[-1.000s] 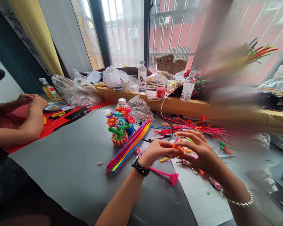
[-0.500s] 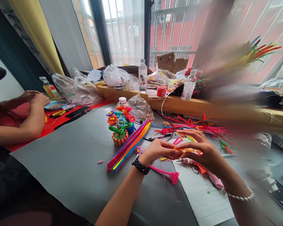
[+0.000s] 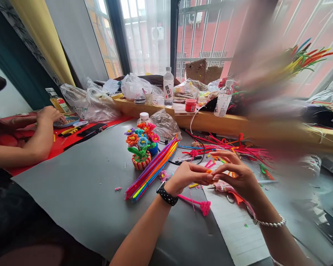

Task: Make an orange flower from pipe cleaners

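Between the fingertips of both hands is a small orange piece of pipe cleaner [image 3: 209, 171], mostly hidden by the fingers. My left hand [image 3: 186, 176], with a black watch band at the wrist, pinches it from the left. From the other side my right hand [image 3: 237, 173] pinches it between thumb and fingers, its other fingers raised. Under my left wrist lies a pink pipe-cleaner flower [image 3: 205, 208] on its stem. A bundle of coloured pipe cleaners [image 3: 152, 171] rests left of my hands, beside a striped pot of pipe-cleaner flowers [image 3: 141, 161].
Below my right hand, scissors [image 3: 237, 197] and a pink glue gun [image 3: 224, 186] lie on white board [image 3: 235, 229]. Red pipe cleaners [image 3: 238, 150] lie loose behind. A wooden ledge [image 3: 211, 119] carries water bottles [image 3: 168, 88]. At far left another person's hand [image 3: 48, 115] reaches over a dish.
My fingertips have closed further over the orange piece, and less of it shows. My right forearm has shifted left a little. The other person's hand has moved over the dish.
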